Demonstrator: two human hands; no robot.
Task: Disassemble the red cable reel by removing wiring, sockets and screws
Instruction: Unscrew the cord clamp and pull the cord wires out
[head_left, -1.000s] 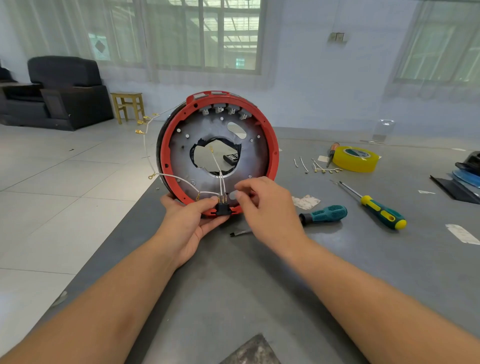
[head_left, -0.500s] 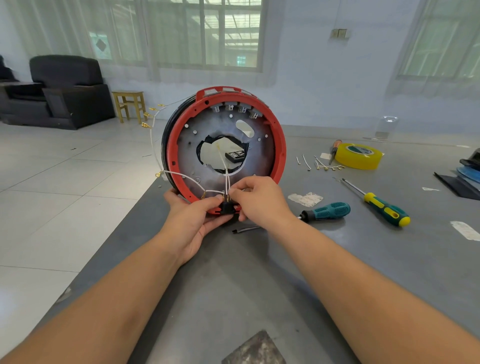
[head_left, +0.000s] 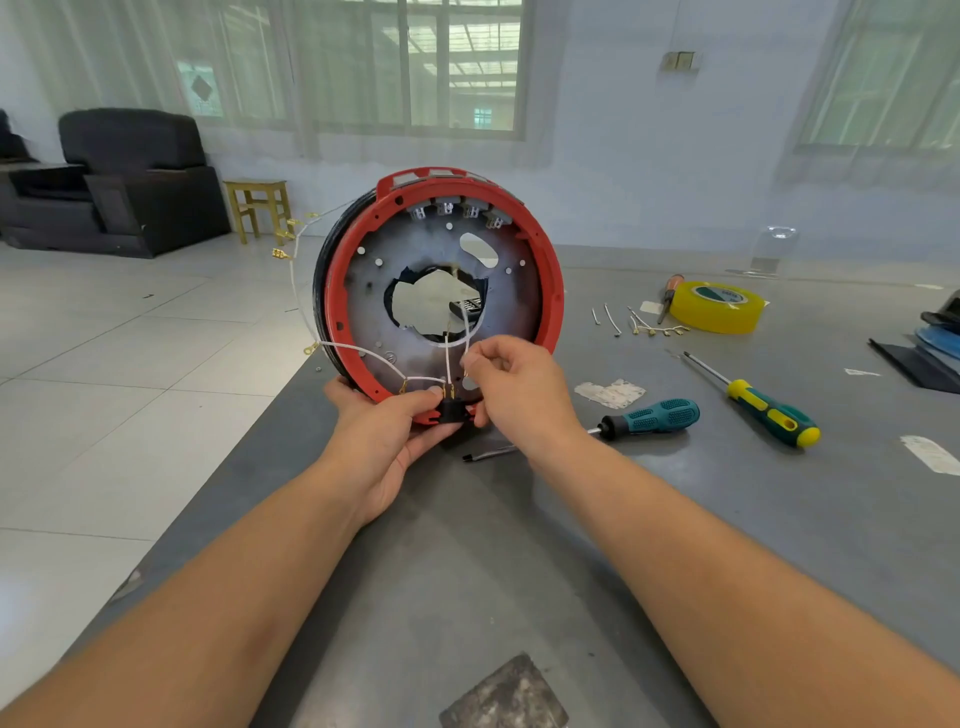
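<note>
Two hands at work on red cable reel (head_left: 442, 291), stood on edge near left border of grey table (head_left: 597, 519), open face toward camera. Left hand (head_left: 384, 441) cupped under lower rim, thumb and fingers curled round small black socket part (head_left: 451, 410) at bottom of reel. Right hand (head_left: 519, 395) raised just beside it, thumb and forefinger pinching white wire (head_left: 466, 332) by its brass terminal, remaining fingers curled. Second white wire (head_left: 363, 353) looped from left of rim down to black part; further brass-tipped leads trailing off left side of reel. Teal-handled screwdriver (head_left: 649, 417) lying just right of right hand. Green-and-yellow screwdriver (head_left: 769, 413) farther right. Yellow tape roll (head_left: 717, 306) behind, with loose removed wire pieces (head_left: 639, 322) beside it. Torn paper scrap (head_left: 610, 392) between reel and screwdrivers.
</note>
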